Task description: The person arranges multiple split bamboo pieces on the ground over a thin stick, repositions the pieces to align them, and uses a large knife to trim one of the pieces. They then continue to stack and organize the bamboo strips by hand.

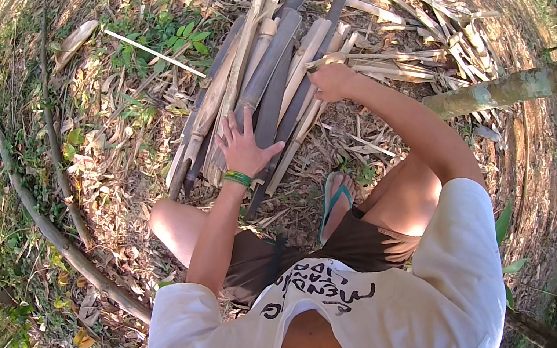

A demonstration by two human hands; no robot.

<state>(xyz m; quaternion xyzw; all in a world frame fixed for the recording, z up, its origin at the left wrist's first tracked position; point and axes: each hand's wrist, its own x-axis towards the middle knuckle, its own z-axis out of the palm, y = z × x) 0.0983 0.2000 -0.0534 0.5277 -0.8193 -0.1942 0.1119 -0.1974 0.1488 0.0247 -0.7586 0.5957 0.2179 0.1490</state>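
A pile of split bamboo pieces point(277, 73), some dark grey and some pale tan, lies lengthwise on the ground before me. My left hand point(247, 148) rests on their near part, fingers spread, with a green and yellow band on the wrist. At the far right side of the pile, my right hand point(330, 81) is closed on what looks like a pale bamboo strip point(314, 65); its fingers partly hide it. A thin pale strip point(154, 53) runs to the pile's left side. Roughly in line with it, another thin strip point(359, 140) lies on the right.
More bamboo pieces point(459, 38) are heaped at the far right, beside a leaning trunk point(525, 87). A long curved branch point(59, 236) lies at the left. Dry leaves and green weeds point(187, 35) cover the ground. My sandalled foot point(338, 199) is right of the pile.
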